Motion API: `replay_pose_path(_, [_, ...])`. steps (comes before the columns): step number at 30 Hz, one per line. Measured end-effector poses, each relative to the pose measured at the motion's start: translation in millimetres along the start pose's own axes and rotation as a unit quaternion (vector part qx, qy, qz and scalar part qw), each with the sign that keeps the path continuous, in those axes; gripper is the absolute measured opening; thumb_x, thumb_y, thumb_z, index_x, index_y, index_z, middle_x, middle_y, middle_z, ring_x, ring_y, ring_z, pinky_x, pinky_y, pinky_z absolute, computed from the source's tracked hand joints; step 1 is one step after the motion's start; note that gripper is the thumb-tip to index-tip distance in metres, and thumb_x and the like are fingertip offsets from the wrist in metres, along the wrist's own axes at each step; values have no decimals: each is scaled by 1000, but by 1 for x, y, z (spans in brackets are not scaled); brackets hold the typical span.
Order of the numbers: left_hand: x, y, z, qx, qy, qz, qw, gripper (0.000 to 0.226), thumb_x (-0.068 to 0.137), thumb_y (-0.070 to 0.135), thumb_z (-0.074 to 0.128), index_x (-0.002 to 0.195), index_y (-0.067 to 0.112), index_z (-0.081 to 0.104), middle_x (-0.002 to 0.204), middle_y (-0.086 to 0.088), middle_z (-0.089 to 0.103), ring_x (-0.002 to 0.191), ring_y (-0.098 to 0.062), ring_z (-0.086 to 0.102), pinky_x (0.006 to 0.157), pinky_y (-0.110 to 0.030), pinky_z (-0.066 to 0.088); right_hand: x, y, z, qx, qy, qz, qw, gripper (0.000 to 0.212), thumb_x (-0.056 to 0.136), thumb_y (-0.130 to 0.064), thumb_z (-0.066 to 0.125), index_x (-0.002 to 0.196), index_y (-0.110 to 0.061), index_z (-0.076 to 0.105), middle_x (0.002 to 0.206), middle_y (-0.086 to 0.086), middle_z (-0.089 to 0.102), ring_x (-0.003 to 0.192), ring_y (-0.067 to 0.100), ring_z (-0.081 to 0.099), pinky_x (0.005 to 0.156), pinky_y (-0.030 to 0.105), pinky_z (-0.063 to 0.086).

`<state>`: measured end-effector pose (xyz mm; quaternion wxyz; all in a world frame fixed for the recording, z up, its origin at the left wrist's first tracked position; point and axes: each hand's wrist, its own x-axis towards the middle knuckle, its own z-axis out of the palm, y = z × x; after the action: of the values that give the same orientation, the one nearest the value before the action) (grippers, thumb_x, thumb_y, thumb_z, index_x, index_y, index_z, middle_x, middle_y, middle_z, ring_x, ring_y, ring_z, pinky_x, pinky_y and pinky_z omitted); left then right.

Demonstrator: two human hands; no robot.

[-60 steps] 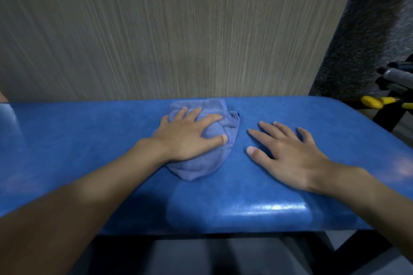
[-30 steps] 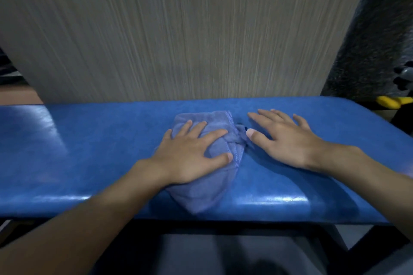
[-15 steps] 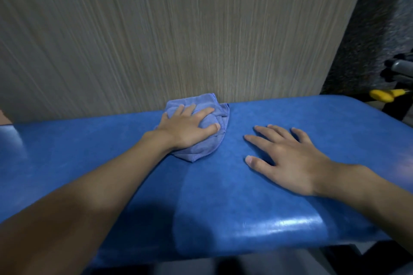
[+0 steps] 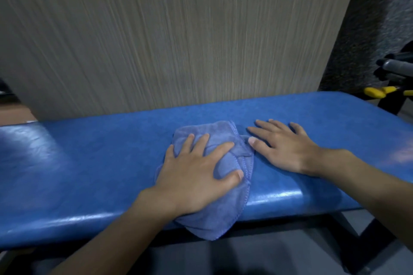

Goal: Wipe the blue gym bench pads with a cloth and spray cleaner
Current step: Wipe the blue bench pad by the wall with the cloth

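Observation:
A long blue bench pad (image 4: 89,163) runs across the view from left to right. On its middle lies a crumpled blue-violet cloth (image 4: 223,134), whose lower end hangs over the pad's near edge. My left hand (image 4: 196,172) presses flat on the cloth with its fingers spread. My right hand (image 4: 283,147) rests flat on the bare pad just right of the cloth, its thumb touching the cloth's edge. No spray bottle is in view.
A grey wood-grain wall panel (image 4: 178,35) stands right behind the bench. At the far right sit black and yellow gym machine parts (image 4: 388,89). The bench's black frame (image 4: 366,243) and grey floor show below the near edge.
My left hand has dragged the cloth from the pad's far edge by the wall back toward the near edge, where it now hangs over. My right hand stays flat on the pad.

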<state>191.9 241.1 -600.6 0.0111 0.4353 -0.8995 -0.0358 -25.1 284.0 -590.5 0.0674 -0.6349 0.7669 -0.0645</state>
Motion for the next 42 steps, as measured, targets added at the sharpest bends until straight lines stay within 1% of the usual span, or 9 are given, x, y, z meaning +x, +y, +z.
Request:
replay_pose_path(8, [95, -33, -4, -23, 12, -16, 1000, 62, 85, 81, 24, 144, 63, 16, 165, 11, 12, 153, -23, 4, 118, -57, 11, -1, 2, 5, -32, -15, -11, 999, 64, 95, -64, 10, 154, -40, 13, 165, -11, 1, 151, 12, -5, 120, 52, -4])
replay_pose_path(12, [151, -50, -9, -23, 11, -32, 999, 77, 68, 88, 12, 140, 64, 22, 158, 12, 28, 149, -25, 18, 114, -58, 20, 0, 2, 6, -39, -15, -13, 999, 64, 94, -65, 10, 154, -41, 11, 164, -12, 0, 151, 12, -7, 120, 52, -4])
replay_pose_path(15, [169, -54, -12, -30, 17, -43, 998, 82, 64, 89, 12, 141, 64, 24, 157, 9, 32, 147, -24, 23, 114, -56, 21, 1, 2, 6, -38, -15, -10, 999, 64, 94, -65, 10, 154, -42, 11, 164, -13, 0, 151, 12, -7, 120, 52, -4])
replay_pose_path(20, [138, -46, -7, -18, 3, -34, 999, 64, 82, 82, 19, 143, 63, 18, 165, 6, 15, 152, -27, 7, 118, -57, 12, 1, 1, 5, -29, -14, -6, 999, 63, 94, -65, 11, 153, -42, 13, 164, -13, 3, 151, 12, -5, 120, 52, -3])
replay_pose_path(25, [58, -21, -4, -9, -1, -7, 1000, 87, 63, 85, 1, 147, 60, 9, 167, 4, 6, 153, -23, 0, 119, -56, 9, -1, 0, 5, -24, -3, -7, 1000, 61, 96, -62, 13, 153, -40, 18, 164, -11, 8, 151, 13, 1, 119, 53, 0])
replay_pose_path(31, [-21, 0, 4, 31, 8, 5, 999, 84, 66, 86, -2, 146, 61, -8, 168, 8, -5, 153, -19, -12, 121, -55, 3, -4, -1, 2, -16, -7, -8, 1000, 57, 98, -60, 13, 151, -42, 24, 163, -12, 12, 150, 13, 4, 119, 53, 1])
replay_pose_path(35, [-6, -5, 1, 3, 5, -8, 1000, 84, 62, 88, 1, 143, 65, 0, 168, 10, -1, 154, -19, -9, 120, -55, 4, -3, -3, -6, -34, -10, -8, 999, 59, 97, -61, 9, 149, -43, 29, 161, -14, 19, 150, 13, 5, 118, 55, -3])
replay_pose_path(38, [30, -19, 1, -9, 7, -8, 1000, 80, 64, 89, 6, 141, 67, 5, 167, 9, 3, 154, -20, -4, 119, -56, 7, -2, -4, -6, -49, -8, -23, 998, 64, 93, -64, 10, 152, -41, 21, 163, -13, 11, 151, 12, 1, 118, 56, -3])
replay_pose_path(42, [98, -44, -1, -20, 14, -15, 1000, 61, 79, 84, 18, 138, 67, 13, 163, 12, 17, 152, -24, 8, 117, -57, 13, 1, -4, 5, -41, -22, -23, 999, 70, 90, -67, 8, 154, -41, 12, 165, -11, 2, 151, 12, -4, 120, 53, -2])
